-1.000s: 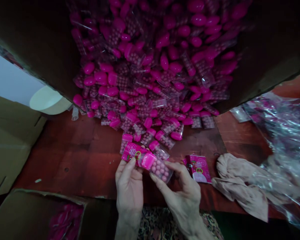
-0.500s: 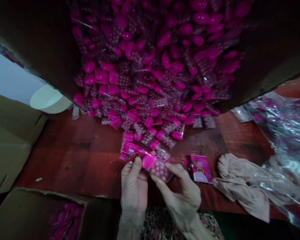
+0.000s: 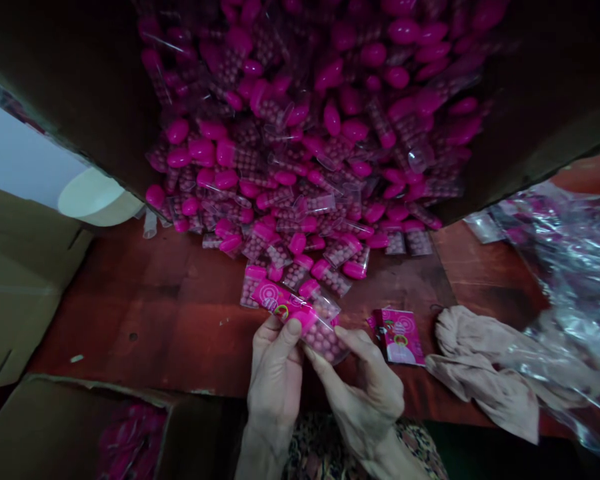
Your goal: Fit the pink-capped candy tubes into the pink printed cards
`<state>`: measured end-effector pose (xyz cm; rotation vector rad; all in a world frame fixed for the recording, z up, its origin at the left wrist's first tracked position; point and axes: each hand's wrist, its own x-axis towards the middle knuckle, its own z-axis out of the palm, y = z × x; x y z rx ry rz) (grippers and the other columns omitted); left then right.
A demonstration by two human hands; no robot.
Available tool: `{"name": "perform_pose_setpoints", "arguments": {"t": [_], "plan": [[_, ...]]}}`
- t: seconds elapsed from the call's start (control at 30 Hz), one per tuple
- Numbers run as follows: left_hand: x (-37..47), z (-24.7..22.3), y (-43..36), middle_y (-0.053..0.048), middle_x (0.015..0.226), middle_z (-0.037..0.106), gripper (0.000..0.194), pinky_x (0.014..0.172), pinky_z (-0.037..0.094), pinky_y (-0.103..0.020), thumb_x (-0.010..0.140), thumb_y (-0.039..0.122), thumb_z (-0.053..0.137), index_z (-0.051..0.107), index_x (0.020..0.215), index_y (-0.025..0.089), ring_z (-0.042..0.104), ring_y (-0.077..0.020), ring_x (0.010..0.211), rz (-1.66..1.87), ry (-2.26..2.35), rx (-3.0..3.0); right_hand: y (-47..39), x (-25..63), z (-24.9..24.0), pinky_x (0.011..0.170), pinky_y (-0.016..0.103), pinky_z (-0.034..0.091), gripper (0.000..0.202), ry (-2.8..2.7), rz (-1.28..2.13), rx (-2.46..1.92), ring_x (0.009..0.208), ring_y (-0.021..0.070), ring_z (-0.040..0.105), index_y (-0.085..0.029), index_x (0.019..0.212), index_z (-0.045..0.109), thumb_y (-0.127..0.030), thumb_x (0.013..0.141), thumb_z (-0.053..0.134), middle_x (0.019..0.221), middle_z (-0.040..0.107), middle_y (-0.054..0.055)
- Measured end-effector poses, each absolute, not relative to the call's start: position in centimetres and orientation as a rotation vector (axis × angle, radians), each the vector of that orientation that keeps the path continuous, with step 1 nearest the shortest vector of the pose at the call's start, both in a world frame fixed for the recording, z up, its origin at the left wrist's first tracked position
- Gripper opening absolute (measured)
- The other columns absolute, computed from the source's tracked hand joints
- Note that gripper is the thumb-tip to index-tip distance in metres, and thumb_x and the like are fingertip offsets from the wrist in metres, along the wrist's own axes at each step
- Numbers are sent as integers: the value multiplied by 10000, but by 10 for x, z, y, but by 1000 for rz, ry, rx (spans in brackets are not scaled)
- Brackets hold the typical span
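Between my two hands is a clear candy container [image 3: 324, 339] with a pink cap, full of small pink balls. A pink printed label sleeve [image 3: 275, 297] lies against its cap end, and I cannot make out how far it goes round the container. My left hand [image 3: 277, 373] is closed, its thumb pressing where label and cap meet. Thumb and fingers of my right hand [image 3: 365, 380] pinch the container's clear lower end. Right beyond them lies the front of a big heap of similar pink-capped containers [image 3: 300, 180]. To the right, a stack of pink labels [image 3: 403, 339] rests on the table.
The heap spills from a large tipped carton [image 3: 530, 120] onto the red-brown table [image 3: 170, 313]. A lower-left box [image 3: 45, 427] contains pink items. At left stand a white bowl [image 3: 97, 197] and a cardboard box [image 3: 25, 280]. A beige cloth [image 3: 485, 360] and clear plastic bags [image 3: 580, 287] lie at right.
My left hand and the label have shifted right, so the label overlaps more of the container's cap end. The right hand has barely moved and keeps its pinch.
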<state>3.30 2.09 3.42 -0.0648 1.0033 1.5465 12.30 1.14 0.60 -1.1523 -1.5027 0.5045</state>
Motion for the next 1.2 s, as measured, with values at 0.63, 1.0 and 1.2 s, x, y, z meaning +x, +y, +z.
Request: {"name": "perform_pose_setpoints", "arguments": {"t": [0.63, 1.0, 1.2], "plan": [[31, 39, 12, -58, 699, 714, 148, 748, 504, -329, 642, 253, 741, 696, 733, 146, 655, -177, 687, 1535, 1067, 76, 4, 125, 21, 453, 199, 500, 192, -1435, 1197, -1323, 513, 116, 604, -176, 1023, 571, -252, 850, 534, 708, 658, 4], [47, 42, 5, 1, 592, 651, 93, 588, 479, -207, 704, 257, 693, 690, 672, 170, 576, -92, 545, 1528, 1110, -1, -11, 124, 22, 594, 203, 535, 214, -1497, 978, -1334, 637, 136, 661, -181, 1068, 552, -200, 861, 506, 824, 693, 24], [41, 46, 11, -37, 683, 699, 150, 693, 504, -284, 593, 270, 774, 710, 690, 175, 628, -147, 645, 1505, 1013, -17, -5, 129, 23, 504, 186, 505, 184, -1542, 944, -1306, 510, 113, 612, -186, 1026, 568, -191, 851, 511, 718, 663, 2]]}}
